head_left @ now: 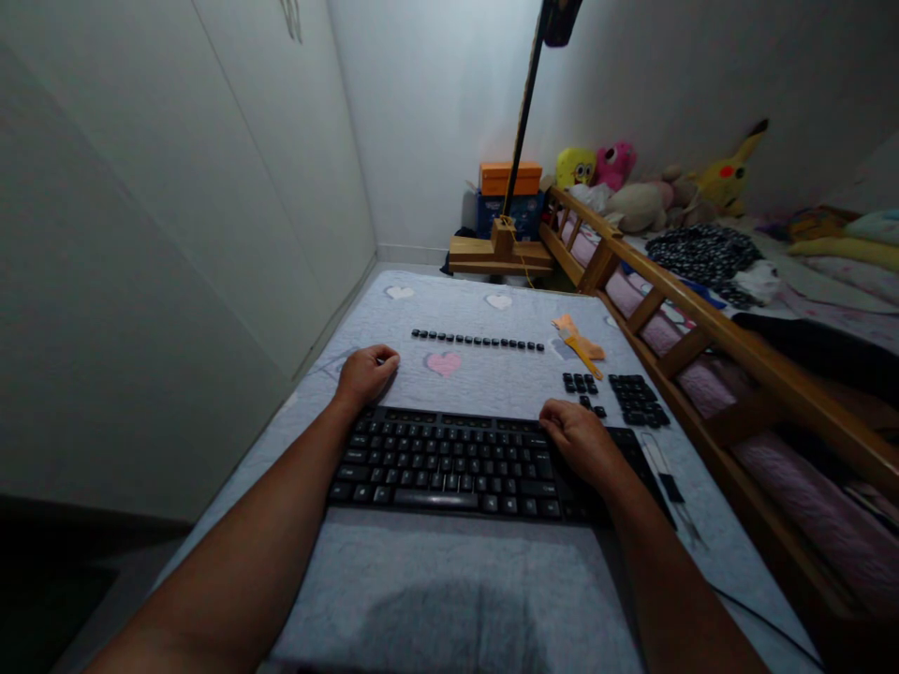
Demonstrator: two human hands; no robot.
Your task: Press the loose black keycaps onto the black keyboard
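A black keyboard (449, 463) lies on the heart-patterned cloth in front of me. My left hand (367, 376) rests on the cloth just beyond its far left corner, fingers curled closed, with nothing visible in them. Over the keyboard's right part is my right hand (577, 435), fingertips drawn together by the far edge; whatever they hold, if anything, is hidden. Beyond the keyboard stretches a straight row of loose black keycaps (478, 341). To the right sit a small group of keycaps (580, 383) and a larger block of keycaps (638, 401).
An orange cloth (586, 342) lies at the right with a yellow brush (584, 357) on it. A wire tool with a black middle (670, 487) is beside the keyboard. A wooden bed rail (660, 290) borders the right side; a white cabinet (211, 234) stands left.
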